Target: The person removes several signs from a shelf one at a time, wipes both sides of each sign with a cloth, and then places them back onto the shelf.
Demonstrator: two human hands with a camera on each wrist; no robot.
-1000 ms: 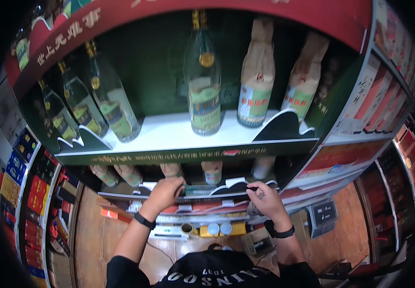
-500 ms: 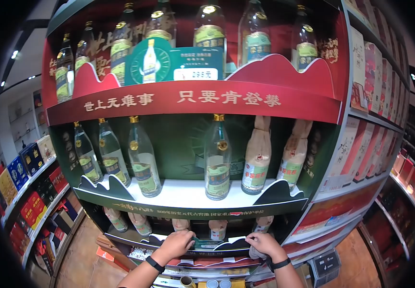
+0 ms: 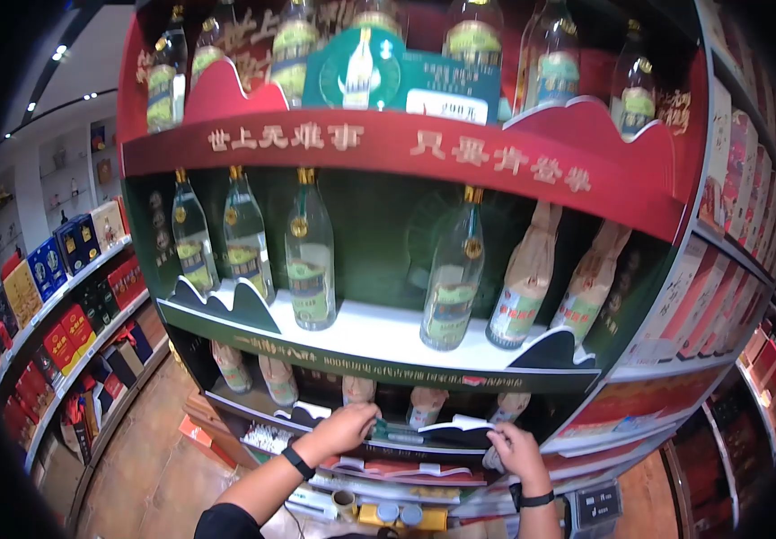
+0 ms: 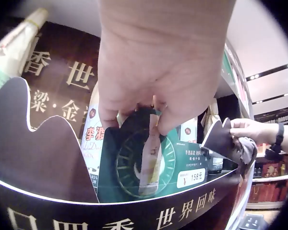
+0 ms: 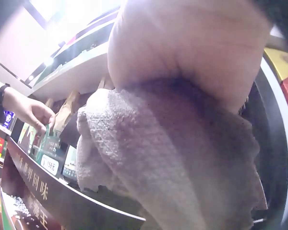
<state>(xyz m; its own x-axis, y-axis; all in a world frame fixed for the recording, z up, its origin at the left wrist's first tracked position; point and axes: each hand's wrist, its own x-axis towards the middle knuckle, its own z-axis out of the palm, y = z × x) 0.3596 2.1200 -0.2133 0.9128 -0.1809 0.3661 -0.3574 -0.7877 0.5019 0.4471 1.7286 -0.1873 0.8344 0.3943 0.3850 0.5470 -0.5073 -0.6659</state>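
In the left wrist view, my left hand (image 4: 158, 62) pinches the upper edge of a green price card (image 4: 182, 167) that stands behind the dark shelf front. The head view has the left hand (image 3: 345, 429) at the card (image 3: 399, 436) on the lower shelf. My right hand (image 3: 518, 452) is at the right end of a dark wavy panel (image 3: 455, 425), fingertips on its edge. Under that palm hangs a grey cloth (image 5: 134, 143), held in the hand. Paper-wrapped bottles (image 3: 427, 406) stand behind the panel.
Above the hands, a green shelf (image 3: 370, 334) bears clear and wrapped bottles, with a red-fronted shelf (image 3: 388, 144) higher up. Below are small jars (image 3: 388, 513). Boxes fill side shelves (image 3: 74, 328), and a dark box (image 3: 593, 508) stands low at right.
The head view has swung upward, then shifted so the shelves sit further right. The wavy panel by my right hand now looks more tilted. My left hand stays at the green card.
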